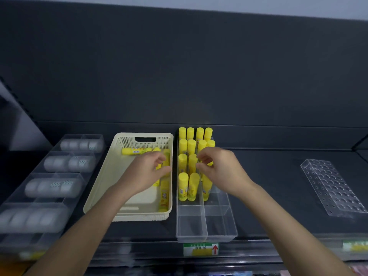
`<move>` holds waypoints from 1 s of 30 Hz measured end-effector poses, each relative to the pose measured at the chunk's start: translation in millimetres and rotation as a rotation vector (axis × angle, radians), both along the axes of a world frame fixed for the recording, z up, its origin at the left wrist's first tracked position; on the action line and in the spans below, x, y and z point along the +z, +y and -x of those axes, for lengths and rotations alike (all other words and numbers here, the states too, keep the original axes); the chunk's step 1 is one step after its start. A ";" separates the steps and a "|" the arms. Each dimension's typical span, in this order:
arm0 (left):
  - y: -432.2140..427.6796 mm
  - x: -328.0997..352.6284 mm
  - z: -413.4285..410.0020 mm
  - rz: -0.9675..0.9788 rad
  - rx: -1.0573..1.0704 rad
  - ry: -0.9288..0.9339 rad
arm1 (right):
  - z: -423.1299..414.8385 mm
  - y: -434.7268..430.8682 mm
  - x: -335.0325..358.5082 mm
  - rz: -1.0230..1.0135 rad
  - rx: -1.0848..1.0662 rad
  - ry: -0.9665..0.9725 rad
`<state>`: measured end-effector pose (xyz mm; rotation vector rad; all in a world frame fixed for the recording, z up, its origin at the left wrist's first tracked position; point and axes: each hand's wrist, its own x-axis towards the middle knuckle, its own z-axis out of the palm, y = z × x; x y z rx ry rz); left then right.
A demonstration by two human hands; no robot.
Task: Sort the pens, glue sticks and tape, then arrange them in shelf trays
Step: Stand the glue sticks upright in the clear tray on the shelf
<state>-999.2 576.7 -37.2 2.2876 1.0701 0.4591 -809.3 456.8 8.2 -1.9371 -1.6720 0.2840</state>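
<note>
On the shelf point(278, 176), roughly thirteen glue sticks point(183, 186) stand in one tray point(219, 226); left hand point(147, 174) and right hand point(221, 168) hover, fingers curled, grip unclear.

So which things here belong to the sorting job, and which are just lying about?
Job: standing yellow glue sticks in the clear divided plastic tray; loose yellow glue sticks in the cream perforated plastic basket; grey tape rolls in the clear compartment tray; clear drilled acrylic pen rack; left hand, right hand.
Lying about: green-and-white shelf label with red arrow.
</note>
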 end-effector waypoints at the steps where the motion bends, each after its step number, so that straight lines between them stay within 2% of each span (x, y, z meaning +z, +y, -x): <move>1: 5.4 -6.2 5.6 0.077 0.024 0.072 | 3.8 4.3 0.2 -0.014 0.011 -0.027; 3: 11.7 -18.6 12.9 0.212 0.035 0.193 | 11.5 14.2 1.6 -0.041 0.037 -0.086; 5: 15.9 -29.7 14.2 0.236 0.033 0.273 | 19.3 27.2 4.4 -0.053 0.064 -0.142; 11: 37.2 -37.4 1.3 0.133 0.217 0.267 | 39.7 78.4 -4.2 0.084 0.115 -0.340; 16: 42.9 -38.1 -11.0 0.080 0.300 0.514 | 51.5 97.3 -14.1 0.248 0.164 -0.559; 21: 50.8 -40.7 -23.7 0.037 0.256 0.595 | 51.6 108.3 -26.8 0.288 0.185 -0.525; 25: 55.9 -49.5 -14.9 0.077 0.278 0.549 | 47.2 115.2 -29.9 0.281 0.190 -0.504; 30: 59.5 -32.6 15.3 0.142 0.408 0.275 | 53.9 127.6 -32.2 0.272 0.203 -0.483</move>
